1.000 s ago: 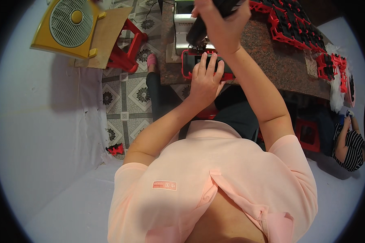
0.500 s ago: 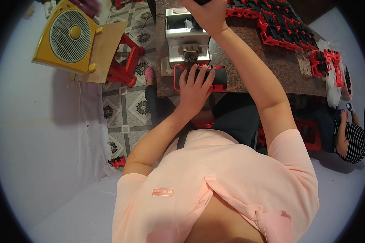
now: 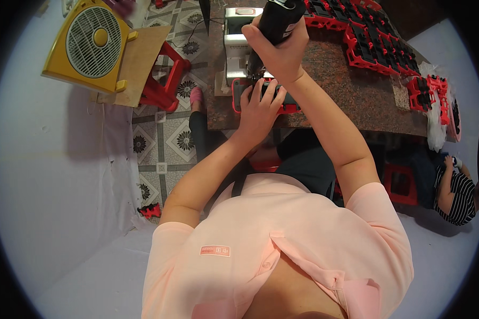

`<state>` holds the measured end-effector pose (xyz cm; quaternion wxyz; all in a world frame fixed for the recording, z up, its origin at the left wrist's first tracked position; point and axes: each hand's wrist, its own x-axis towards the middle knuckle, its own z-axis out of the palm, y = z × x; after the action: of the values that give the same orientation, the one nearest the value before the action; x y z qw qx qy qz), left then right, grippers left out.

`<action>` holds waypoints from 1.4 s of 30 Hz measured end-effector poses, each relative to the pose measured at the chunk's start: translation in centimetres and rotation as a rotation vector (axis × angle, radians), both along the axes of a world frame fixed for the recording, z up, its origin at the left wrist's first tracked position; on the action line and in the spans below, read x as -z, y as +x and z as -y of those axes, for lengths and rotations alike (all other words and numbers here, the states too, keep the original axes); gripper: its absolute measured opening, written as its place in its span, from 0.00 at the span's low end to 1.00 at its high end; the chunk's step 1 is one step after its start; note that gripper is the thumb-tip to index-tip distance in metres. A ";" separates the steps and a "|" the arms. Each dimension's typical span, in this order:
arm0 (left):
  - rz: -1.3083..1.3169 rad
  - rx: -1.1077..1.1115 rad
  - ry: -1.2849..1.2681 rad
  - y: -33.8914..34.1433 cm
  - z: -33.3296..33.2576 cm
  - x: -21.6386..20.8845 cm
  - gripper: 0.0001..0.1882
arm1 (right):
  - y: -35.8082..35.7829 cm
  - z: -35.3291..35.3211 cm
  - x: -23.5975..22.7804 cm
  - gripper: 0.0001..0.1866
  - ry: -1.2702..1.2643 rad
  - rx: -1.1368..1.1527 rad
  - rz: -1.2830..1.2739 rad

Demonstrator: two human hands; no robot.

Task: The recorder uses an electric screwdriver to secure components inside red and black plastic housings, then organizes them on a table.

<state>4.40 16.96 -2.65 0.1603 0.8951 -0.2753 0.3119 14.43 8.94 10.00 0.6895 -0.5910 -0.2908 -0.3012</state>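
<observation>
My right hand (image 3: 285, 56) is closed around a black electric screwdriver (image 3: 280, 21), held tip down above the granite table's front left. The screwdriver's lower end reaches the far edge of a red and black plastic casing (image 3: 238, 97); whether the bit touches a screw cannot be made out. My left hand (image 3: 261, 109) lies over that casing, its fingers spread and bent across the top, holding it on the table. Just behind the casing stands a silver boxy machine (image 3: 237, 47), partly covered by my right hand and the screwdriver.
Rows of red and black plastic parts (image 3: 378, 48) cover the table's far right, with more red pieces (image 3: 428, 93) and a clear bag (image 3: 436, 125) at its right edge. At left, a yellow fan (image 3: 93, 42) sits on a board over a red stool (image 3: 170, 74). Another person (image 3: 455, 194) works at far right.
My right hand has brought the screwdriver down and nearer, from the machine's far side to the casing. My left hand stays on the casing, its fingers a little more bent.
</observation>
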 end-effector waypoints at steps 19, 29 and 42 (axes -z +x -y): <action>-0.118 0.050 -0.093 -2.6 -1.2 -0.8 0.40 | -2.5 -2.4 -3.5 0.12 0.053 -0.106 -0.036; -0.091 0.031 -0.115 -2.6 -0.9 0.1 0.31 | -3.8 -4.2 -2.8 0.17 -0.004 -0.051 -0.131; -0.051 -0.042 -0.065 -2.3 -0.4 -0.3 0.35 | -1.1 -2.5 -2.9 0.10 -0.016 -0.263 0.211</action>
<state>2.07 17.37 -2.37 0.1899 0.9026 -0.2420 0.3011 13.34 11.41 12.91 0.6839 -0.5183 -0.4388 -0.2667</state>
